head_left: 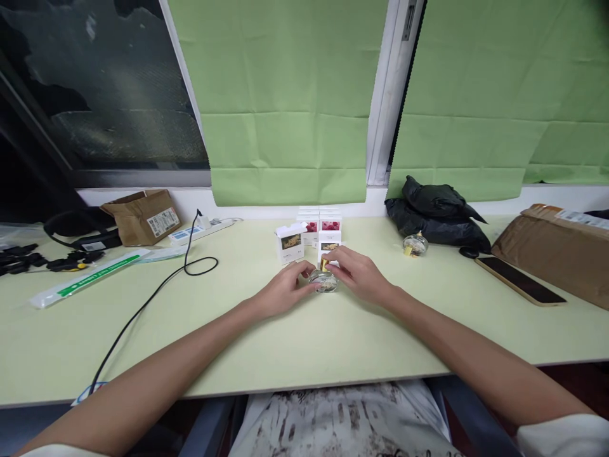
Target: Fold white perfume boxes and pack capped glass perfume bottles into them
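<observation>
A small, rounded clear glass bottle (pixel 323 283) stands on the table in front of me. My left hand (pixel 285 289) grips its left side between thumb and fingers. From the right, my right hand (pixel 356 273) pinches the gold cap (pixel 324 264) at the bottle's top. Just behind the bottle is a white box (pixel 329 237) with a yellow-flower picture, partly covered by my right fingers. Left of that stands a similar white box (pixel 290 247), its top flap up. Several white boxes with pink pictures (pixel 330 225) are lined up at the back.
A second glass bottle (pixel 415 245) sits to the right, near black plastic bags (pixel 435 216). Farther right are a phone (pixel 521 280) and a cardboard box (pixel 556 251). On the left lie a black cable (pixel 143 309), a power strip (pixel 204 230), an open carton (pixel 141 219) and a long green-white packet (pixel 90 277).
</observation>
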{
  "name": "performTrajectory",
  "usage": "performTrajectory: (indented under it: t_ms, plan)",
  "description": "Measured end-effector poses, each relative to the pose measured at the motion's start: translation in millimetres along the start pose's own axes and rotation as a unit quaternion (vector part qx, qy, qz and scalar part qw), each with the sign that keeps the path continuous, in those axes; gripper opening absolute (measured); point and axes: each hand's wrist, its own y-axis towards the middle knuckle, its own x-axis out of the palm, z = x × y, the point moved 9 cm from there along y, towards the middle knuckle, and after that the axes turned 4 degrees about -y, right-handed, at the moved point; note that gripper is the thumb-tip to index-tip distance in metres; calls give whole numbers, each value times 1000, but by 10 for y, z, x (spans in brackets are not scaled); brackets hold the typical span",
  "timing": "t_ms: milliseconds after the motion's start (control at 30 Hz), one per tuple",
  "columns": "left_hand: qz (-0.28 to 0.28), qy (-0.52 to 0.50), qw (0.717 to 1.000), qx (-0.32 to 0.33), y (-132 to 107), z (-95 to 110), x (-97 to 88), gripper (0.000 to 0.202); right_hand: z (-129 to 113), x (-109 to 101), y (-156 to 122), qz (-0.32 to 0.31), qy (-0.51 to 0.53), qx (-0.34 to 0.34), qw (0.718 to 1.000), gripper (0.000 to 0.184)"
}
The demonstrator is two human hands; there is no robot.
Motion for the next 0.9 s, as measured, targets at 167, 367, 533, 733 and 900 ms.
performTrajectory:
  t_ms: [167,367,533,733,900]
  plan:
    - [3,-2,1000,0,0,-3,3,35,-21,12,4,-20,-19,-8,1000,24]
    - [-1,-2,1000,-2,2,-2,7,35,-19,42,3,-29,-20,-13,999,22]
    - [0,-1,1000,-3,-2,-11,2,35,-16,50,3,-27,-11,-20,999,19]
    - [-2,-7,1000,-3,2,-24,9,32,8,92,-6,-51,-4,-13,999,18]
    - [3,-8,1000,-1,4,-15,7,33,17,96,-11,-57,-3,-8,998,18]
